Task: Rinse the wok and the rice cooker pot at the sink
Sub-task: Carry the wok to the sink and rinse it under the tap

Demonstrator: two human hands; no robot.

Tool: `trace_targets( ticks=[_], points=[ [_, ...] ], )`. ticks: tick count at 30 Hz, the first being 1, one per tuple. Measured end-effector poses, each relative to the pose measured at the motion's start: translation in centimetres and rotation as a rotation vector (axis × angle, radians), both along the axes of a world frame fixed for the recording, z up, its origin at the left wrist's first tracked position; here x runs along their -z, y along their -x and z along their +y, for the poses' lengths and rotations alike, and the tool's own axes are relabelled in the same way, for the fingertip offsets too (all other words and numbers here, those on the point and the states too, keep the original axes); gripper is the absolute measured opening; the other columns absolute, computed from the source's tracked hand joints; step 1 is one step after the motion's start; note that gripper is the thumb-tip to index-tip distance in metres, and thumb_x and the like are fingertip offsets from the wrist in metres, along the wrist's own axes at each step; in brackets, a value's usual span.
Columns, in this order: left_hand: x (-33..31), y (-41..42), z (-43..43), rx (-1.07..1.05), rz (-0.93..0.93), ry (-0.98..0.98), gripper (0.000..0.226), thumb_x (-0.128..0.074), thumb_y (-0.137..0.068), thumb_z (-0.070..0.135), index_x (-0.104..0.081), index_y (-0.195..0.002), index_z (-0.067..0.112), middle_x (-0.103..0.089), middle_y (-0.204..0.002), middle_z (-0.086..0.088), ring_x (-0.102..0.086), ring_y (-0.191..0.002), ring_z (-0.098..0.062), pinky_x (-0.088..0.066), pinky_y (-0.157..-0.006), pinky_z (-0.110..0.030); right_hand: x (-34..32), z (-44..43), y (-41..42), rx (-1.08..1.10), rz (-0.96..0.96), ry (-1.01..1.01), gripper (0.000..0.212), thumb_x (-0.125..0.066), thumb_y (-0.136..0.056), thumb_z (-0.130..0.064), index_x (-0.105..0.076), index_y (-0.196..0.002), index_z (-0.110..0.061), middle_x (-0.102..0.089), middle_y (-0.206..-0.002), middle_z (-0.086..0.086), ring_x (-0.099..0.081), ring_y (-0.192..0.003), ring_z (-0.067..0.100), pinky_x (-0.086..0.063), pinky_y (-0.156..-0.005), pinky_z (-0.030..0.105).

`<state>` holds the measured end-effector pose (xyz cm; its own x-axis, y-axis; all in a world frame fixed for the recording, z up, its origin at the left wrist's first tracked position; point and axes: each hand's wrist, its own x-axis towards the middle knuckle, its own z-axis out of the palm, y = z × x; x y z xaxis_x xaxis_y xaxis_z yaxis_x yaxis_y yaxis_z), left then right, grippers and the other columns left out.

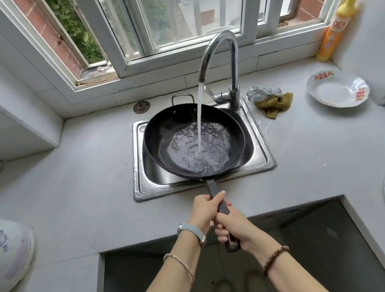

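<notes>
Holding my wok [159, 137] under the running tap [232, 53].
Both my hands grip the wok's handle [214, 190], fingers [222, 233] curled round it: my left hand [204, 210] further up, my right hand [235, 229] just behind it near the end. The wok is over the sink [139, 176], and water [199, 120] pours into its middle. A cloth [276, 106], plate [332, 92] and yellow bottle [336, 31] sit on the worktop [82, 183] to the right.

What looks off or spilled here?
Nothing damaged. The wok nearly fills the sink, its rim reaching the front edge. Some water lies splashed on the counter right of the sink.
</notes>
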<state>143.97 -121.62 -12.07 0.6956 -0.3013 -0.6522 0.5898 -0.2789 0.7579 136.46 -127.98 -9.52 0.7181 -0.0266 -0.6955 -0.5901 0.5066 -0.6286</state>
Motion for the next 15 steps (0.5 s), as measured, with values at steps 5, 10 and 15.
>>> trace_targets(
  ticks=[5, 10, 15],
  points=[
    [0.0, -0.6, 0.8, 0.051, 0.034, 0.062, 0.027, -0.063, -0.093, 0.025, -0.067, -0.073, 0.007, -0.074, -0.075, -0.009, -0.068, -0.075, -0.023, -0.055, -0.083, -0.037, 0.1, 0.4, -0.2, -0.025, -0.001, 0.031, 0.023, -0.044, -0.091, 0.0, -0.044, -0.108, -0.013, -0.037, -0.052, 0.0, -0.033, -0.04, 0.01, -0.033, -0.037, 0.021],
    [-0.2, -1.2, 3.4, 0.062, 0.145, 0.186, 0.028, -0.052, -0.099, 0.025, -0.062, -0.097, -0.001, -0.074, -0.084, -0.01, -0.07, -0.076, -0.017, -0.057, -0.076, -0.027, 0.3, 3.5, -1.5, -0.049, 0.018, 0.261, 0.023, -0.041, -0.086, 0.001, -0.051, -0.103, -0.011, -0.045, -0.054, 0.005, -0.041, -0.036, 0.013, -0.041, -0.04, 0.024],
    [-0.3, -1.6, 5.4, 0.058, 0.18, 0.281, 0.034, -0.047, -0.1, 0.028, -0.066, -0.094, 0.001, -0.074, -0.089, -0.01, -0.068, -0.085, -0.018, -0.053, -0.086, -0.031, 0.3, 5.8, -2.2, -0.055, 0.037, 0.455, 0.019, -0.045, -0.085, -0.003, -0.051, -0.1, -0.013, -0.052, -0.059, 0.011, -0.048, -0.037, 0.017, -0.045, -0.041, 0.027]
  ],
)
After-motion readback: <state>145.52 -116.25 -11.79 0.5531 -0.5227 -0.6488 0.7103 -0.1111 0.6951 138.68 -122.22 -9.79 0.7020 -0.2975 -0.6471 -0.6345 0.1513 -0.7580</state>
